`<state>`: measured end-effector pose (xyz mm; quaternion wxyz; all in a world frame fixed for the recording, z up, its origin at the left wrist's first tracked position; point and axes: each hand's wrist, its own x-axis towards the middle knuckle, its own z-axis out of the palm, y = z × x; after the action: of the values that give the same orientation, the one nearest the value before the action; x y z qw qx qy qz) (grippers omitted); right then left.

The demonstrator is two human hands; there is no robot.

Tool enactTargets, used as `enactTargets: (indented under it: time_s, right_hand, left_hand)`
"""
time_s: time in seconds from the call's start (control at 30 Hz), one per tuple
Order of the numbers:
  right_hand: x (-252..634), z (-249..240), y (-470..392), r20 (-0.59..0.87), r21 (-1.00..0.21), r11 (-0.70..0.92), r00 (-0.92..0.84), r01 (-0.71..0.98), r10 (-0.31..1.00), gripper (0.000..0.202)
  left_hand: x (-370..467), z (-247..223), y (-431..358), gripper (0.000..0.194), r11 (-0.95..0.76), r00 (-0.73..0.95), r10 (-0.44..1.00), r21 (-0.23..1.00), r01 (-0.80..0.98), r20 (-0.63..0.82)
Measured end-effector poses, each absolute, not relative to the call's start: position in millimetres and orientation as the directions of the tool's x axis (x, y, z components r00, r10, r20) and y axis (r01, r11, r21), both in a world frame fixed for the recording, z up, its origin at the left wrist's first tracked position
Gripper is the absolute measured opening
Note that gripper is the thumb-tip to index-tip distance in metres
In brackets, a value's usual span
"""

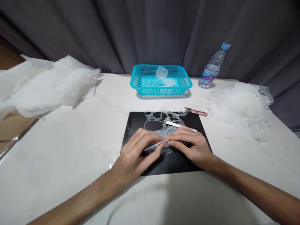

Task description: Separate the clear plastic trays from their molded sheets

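Between my two hands is a thin, whitish translucent plastic piece (153, 147), held tilted above a black mat (161, 167). My left hand (138, 150) pinches it between thumb and fingers from the left. From the right, my right hand (191, 145) closes thumb and fingertips on its other end, hiding that end. Under and behind the hands lies a clear sheet with cut-out outlines (152, 117), partly covered by them. A white pen-like tool (174, 124) with a reddish-brown tip rests on the sheet, just beyond my right fingers.
A blue perforated basket (137, 89) at the back holds translucent pieces (161, 72). A water bottle (211, 70) stands to its right. Pink-handled thread snips (198, 112) lie by the mat's far right corner. Clear scraps (241, 106) pile at right; white plastic bags (53, 81) lie left.
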<state>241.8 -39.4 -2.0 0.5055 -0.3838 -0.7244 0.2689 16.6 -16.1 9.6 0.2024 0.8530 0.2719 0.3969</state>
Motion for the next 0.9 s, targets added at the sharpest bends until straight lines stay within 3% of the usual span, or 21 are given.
enactTargets:
  time_s: [0.17,0.33,0.5,0.57,0.7,0.9]
  right_hand:
    - [279.9,-6.5,-20.8,0.565,-0.663,0.559,-0.158,0.498,0.810,0.048]
    - [308.2,-18.0,-1.8,0.607,-0.535,0.606,-0.231,0.589,0.761,0.035]
    - [297.5,-13.8,0.5,0.548,-0.451,0.534,-0.250,0.715,0.798,0.021]
    - [292.6,-13.9,0.2,0.500,-0.434,0.513,-0.275,0.740,0.821,0.015]
    - [289.0,-20.7,2.3,0.429,-0.422,0.518,-0.340,0.744,0.837,0.023]
    - [288.4,-25.9,5.0,0.385,-0.516,0.472,-0.298,0.715,0.873,0.034]
  left_hand:
    - [14.6,10.4,-16.2,0.016,-0.780,0.538,0.611,0.559,0.282,0.581]
    - [14.6,9.1,-15.9,0.020,-0.785,0.522,0.607,0.551,0.282,0.599]
    - [14.8,9.1,-16.1,0.021,-0.770,0.520,0.628,0.559,0.307,0.579]
    - [13.9,12.6,-14.1,0.015,-0.770,0.526,0.631,0.545,0.332,0.570]
    - [11.5,26.6,3.2,0.004,-0.737,0.524,0.671,0.550,0.393,0.525]
    - [25.9,56.0,87.3,0.031,-0.507,0.370,0.853,0.756,0.413,0.369]
